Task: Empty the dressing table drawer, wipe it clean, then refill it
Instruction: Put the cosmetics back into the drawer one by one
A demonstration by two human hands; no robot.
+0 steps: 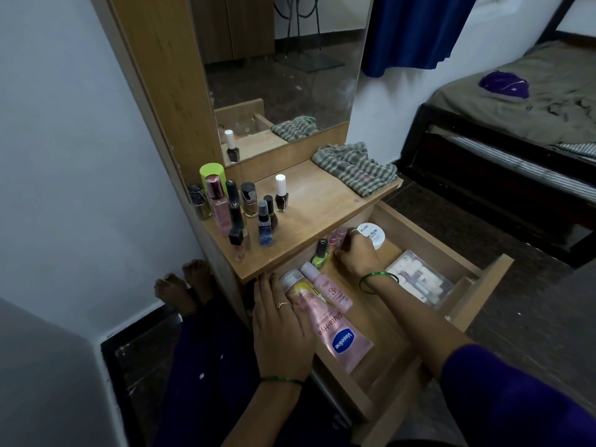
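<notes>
The wooden drawer (477, 298) of the dressing table stands pulled out. Inside lie a pink Vaseline tube (338, 333), a smaller pink bottle (325, 287), a peach can (298, 290), a green nail polish (319, 254), small pink bottles (337, 235), a white round tub (372, 235) and a clear box of small items (419, 279). My left hand (280, 327) rests flat on the drawer's left side against the peach can. My right hand (358, 256) reaches into the back of the drawer, fingers curled by the small pink bottles; whether it grips one is hidden.
On the table top (322, 204) stand several nail polish and perfume bottles (238, 208) at the left and a checked cloth (354, 167) at the right. A mirror (280, 69) rises behind. A bed (516, 108) is at the right, a wall at the left.
</notes>
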